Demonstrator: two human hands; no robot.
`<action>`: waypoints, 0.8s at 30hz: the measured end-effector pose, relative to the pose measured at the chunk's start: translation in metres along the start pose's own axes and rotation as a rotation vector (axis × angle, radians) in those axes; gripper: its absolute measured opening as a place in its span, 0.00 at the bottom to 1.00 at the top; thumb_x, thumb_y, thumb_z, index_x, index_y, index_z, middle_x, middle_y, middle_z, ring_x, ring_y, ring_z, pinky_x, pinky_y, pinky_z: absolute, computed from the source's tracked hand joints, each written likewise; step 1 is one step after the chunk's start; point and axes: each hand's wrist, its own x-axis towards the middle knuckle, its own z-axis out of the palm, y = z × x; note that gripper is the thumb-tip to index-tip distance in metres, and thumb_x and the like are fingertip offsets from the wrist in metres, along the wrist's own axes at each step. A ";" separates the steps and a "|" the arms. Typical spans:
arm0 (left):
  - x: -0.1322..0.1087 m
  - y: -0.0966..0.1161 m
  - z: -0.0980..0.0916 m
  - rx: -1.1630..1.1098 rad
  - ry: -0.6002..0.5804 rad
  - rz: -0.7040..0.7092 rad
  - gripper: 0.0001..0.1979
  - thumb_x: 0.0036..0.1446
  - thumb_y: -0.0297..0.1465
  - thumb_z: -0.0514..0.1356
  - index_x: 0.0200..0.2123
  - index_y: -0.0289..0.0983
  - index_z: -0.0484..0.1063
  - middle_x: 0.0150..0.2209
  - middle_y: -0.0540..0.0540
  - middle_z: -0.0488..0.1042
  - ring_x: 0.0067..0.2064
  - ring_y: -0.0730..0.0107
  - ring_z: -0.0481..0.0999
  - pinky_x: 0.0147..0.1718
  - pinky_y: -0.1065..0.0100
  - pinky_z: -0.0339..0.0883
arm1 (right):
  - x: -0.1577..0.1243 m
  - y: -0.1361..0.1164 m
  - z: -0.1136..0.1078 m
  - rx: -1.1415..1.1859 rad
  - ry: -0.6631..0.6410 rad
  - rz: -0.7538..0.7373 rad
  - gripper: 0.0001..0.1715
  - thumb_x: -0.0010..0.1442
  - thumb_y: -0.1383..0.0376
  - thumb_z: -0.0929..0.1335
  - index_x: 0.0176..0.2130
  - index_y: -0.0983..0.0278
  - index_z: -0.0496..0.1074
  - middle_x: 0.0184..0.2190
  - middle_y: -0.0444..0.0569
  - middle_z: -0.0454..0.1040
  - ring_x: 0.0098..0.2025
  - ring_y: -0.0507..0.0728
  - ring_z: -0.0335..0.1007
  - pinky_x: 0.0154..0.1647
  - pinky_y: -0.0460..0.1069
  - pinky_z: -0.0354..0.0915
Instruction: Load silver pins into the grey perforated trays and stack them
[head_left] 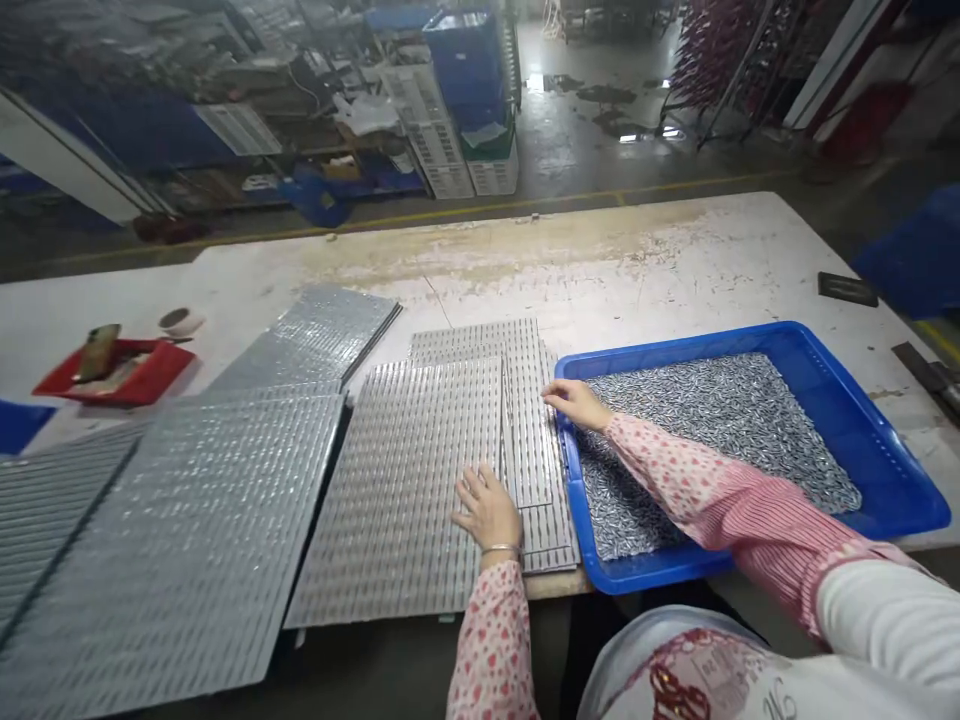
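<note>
Resting left hand (487, 512) spread on panel (397, 490) left of tub (885, 480); holding right hand (581, 402) fingertips close together, cannot tell if pinching anything. Could tip panel by pressing overhanging near edge.

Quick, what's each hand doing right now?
Left hand: open, fingers spread on the gray panel.
Right hand: fingers curled near the blue tray; cannot tell if it holds anything.

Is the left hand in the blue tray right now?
No, the left hand lies spread over a grey panel, outside the blue tray.
</note>
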 end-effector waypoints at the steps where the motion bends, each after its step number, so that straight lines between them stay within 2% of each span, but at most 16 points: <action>1: 0.002 -0.001 0.004 0.002 -0.002 0.008 0.27 0.63 0.21 0.41 0.64 0.30 0.59 0.66 0.29 0.57 0.66 0.43 0.55 0.54 0.34 0.60 | 0.020 -0.001 0.013 -0.120 -0.016 -0.020 0.09 0.61 0.67 0.66 0.40 0.66 0.76 0.37 0.49 0.78 0.39 0.53 0.73 0.44 0.48 0.66; 3: 0.007 -0.007 0.008 -0.010 0.041 0.018 0.27 0.62 0.23 0.45 0.64 0.31 0.59 0.66 0.30 0.56 0.66 0.45 0.56 0.54 0.36 0.60 | 0.057 0.000 0.034 -0.302 -0.051 -0.036 0.10 0.61 0.71 0.66 0.41 0.67 0.76 0.39 0.50 0.78 0.41 0.54 0.73 0.46 0.49 0.65; 6: 0.021 -0.020 0.011 -0.069 0.091 -0.009 0.28 0.61 0.25 0.49 0.65 0.33 0.58 0.67 0.31 0.55 0.66 0.44 0.53 0.55 0.36 0.59 | 0.101 0.008 0.058 -0.417 -0.083 -0.030 0.09 0.59 0.73 0.67 0.41 0.68 0.76 0.40 0.53 0.76 0.43 0.57 0.71 0.48 0.51 0.64; 9: 0.035 -0.028 0.017 -0.129 0.043 -0.019 0.27 0.62 0.27 0.49 0.64 0.31 0.59 0.67 0.31 0.53 0.67 0.40 0.50 0.55 0.34 0.57 | 0.128 0.015 0.077 -0.493 -0.118 -0.056 0.11 0.60 0.72 0.68 0.45 0.68 0.74 0.41 0.53 0.75 0.46 0.58 0.69 0.50 0.52 0.62; 12: 0.041 -0.029 0.028 -0.146 0.015 0.005 0.26 0.63 0.29 0.47 0.64 0.30 0.58 0.68 0.30 0.53 0.67 0.39 0.50 0.55 0.33 0.55 | 0.143 0.019 0.091 -0.548 -0.167 -0.086 0.11 0.61 0.70 0.68 0.45 0.68 0.73 0.42 0.54 0.72 0.48 0.58 0.67 0.51 0.51 0.61; 17: 0.038 -0.029 0.041 -0.171 0.041 0.055 0.29 0.65 0.36 0.48 0.65 0.27 0.56 0.68 0.28 0.50 0.67 0.37 0.48 0.56 0.33 0.54 | 0.159 0.028 0.098 -0.716 -0.242 -0.092 0.07 0.65 0.69 0.65 0.43 0.68 0.72 0.44 0.54 0.70 0.47 0.58 0.65 0.48 0.50 0.62; 19: 0.038 -0.029 0.043 -0.194 0.030 0.059 0.31 0.65 0.39 0.48 0.65 0.26 0.55 0.68 0.26 0.49 0.67 0.35 0.47 0.56 0.31 0.53 | 0.167 0.033 0.096 -0.805 -0.293 -0.149 0.07 0.66 0.68 0.65 0.43 0.67 0.71 0.44 0.53 0.69 0.46 0.58 0.65 0.47 0.50 0.62; 24: 0.041 -0.028 0.043 -0.197 0.012 0.065 0.32 0.66 0.39 0.47 0.66 0.25 0.52 0.69 0.25 0.47 0.68 0.34 0.44 0.56 0.30 0.50 | 0.182 0.034 0.087 -0.912 -0.460 -0.301 0.09 0.67 0.67 0.65 0.46 0.68 0.68 0.46 0.55 0.67 0.44 0.57 0.65 0.46 0.50 0.61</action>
